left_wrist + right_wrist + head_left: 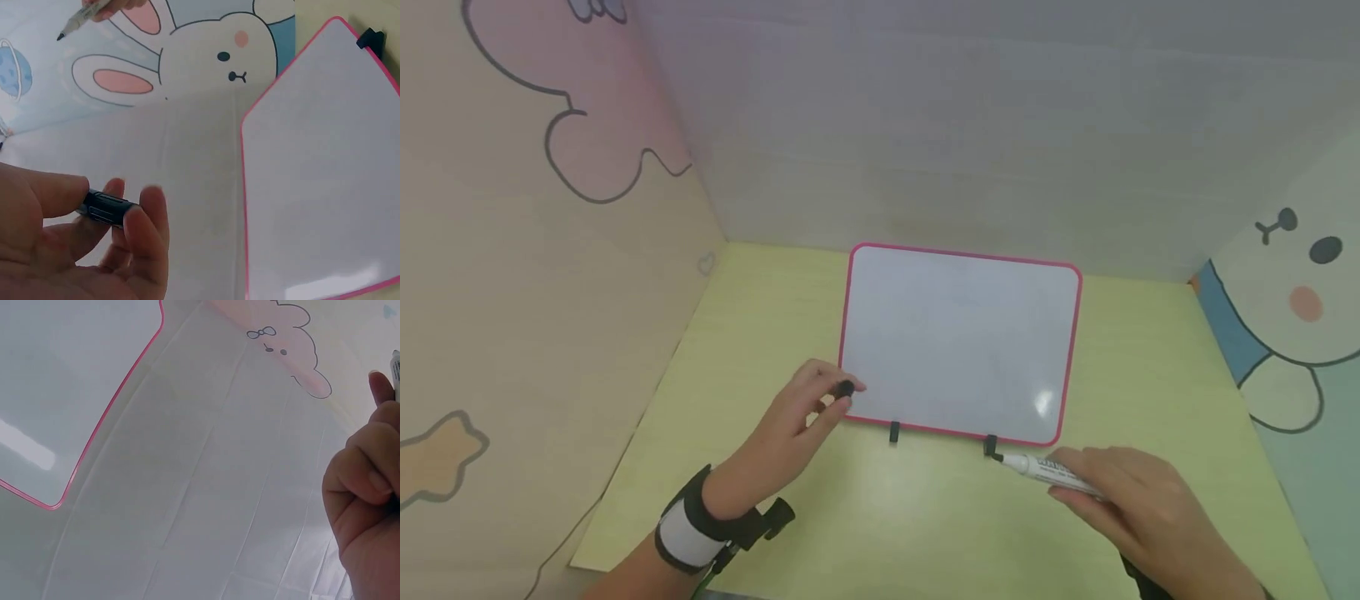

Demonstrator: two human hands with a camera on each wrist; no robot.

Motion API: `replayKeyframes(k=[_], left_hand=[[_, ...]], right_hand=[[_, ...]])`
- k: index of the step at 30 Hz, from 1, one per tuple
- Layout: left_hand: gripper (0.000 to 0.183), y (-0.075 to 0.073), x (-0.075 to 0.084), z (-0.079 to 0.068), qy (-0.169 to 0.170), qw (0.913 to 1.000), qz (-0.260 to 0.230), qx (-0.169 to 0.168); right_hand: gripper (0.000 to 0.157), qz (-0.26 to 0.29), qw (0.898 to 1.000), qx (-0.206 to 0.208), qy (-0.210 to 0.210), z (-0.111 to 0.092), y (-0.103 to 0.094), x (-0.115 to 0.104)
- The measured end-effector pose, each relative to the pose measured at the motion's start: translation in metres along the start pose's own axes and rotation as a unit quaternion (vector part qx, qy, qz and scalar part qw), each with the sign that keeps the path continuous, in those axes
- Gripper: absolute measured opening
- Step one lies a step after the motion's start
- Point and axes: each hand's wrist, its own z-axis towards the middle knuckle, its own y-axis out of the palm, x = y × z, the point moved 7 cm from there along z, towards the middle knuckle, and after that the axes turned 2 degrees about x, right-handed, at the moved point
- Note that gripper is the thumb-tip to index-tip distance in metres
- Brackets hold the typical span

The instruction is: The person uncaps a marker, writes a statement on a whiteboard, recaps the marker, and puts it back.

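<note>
A whiteboard marker [1051, 471] with its dark tip bare is held in my right hand [1150, 508], the tip pointing left beside the board's lower right edge. My left hand [797, 429] pinches a black marker cap [106, 208] between thumb and fingertips, over the lower left corner of the whiteboard [955, 342]. The board has a pink frame and a blank white face. In the right wrist view, the marker shows only as a sliver at the right edge, and the curled fingers [369, 462] cover the rest.
Two black stand feet or clips [894, 432] stick out at the board's lower edge. The pale yellow table [760, 308] meets a grey back wall [962, 150]. Cartoon-printed side panels [565, 292] stand left and right. A thin cable [561, 542] runs down at lower left.
</note>
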Motion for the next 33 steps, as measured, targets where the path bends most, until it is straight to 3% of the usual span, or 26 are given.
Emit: replayKeyframes(k=[4, 8, 11, 14, 20, 26, 33], left_hand=[[0.031, -0.013, -0.043, 0.007, -0.059, 0.9941, 0.053, 0.074], [0.043, -0.013, -0.098, 0.010, -0.126, 0.9812, 0.090, 0.115], [0.038, -0.004, -0.139, 0.010, -0.170, 0.9724, 0.113, 0.113], [0.019, 0.006, -0.167, 0.011, -0.187, 0.9656, 0.154, 0.094], [0.005, 0.017, -0.190, 0.014, -0.181, 0.9504, 0.244, 0.068], [0.008, 0.026, -0.210, 0.012, -0.204, 0.9382, 0.277, 0.039], [0.010, 0.026, -0.204, 0.008, -0.190, 0.9367, 0.291, 0.042]], right_hand=[[0.042, 0.008, 1.000, 0.006, 0.004, -0.004, 0.003, 0.001], [0.043, 0.008, 1.000, 0.014, 0.003, -0.008, 0.004, 0.002], [0.044, 0.005, 1.000, 0.020, 0.000, -0.009, 0.003, 0.004], [0.043, 0.005, 1.000, 0.012, 0.008, -0.011, 0.003, 0.007], [0.041, 0.023, 0.999, 0.021, 0.006, -0.014, 0.005, 0.008], [0.044, 0.012, 0.999, 0.015, 0.028, -0.016, 0.007, 0.011], [0.042, 0.019, 0.999, -0.017, 0.047, -0.015, 0.009, 0.012]])
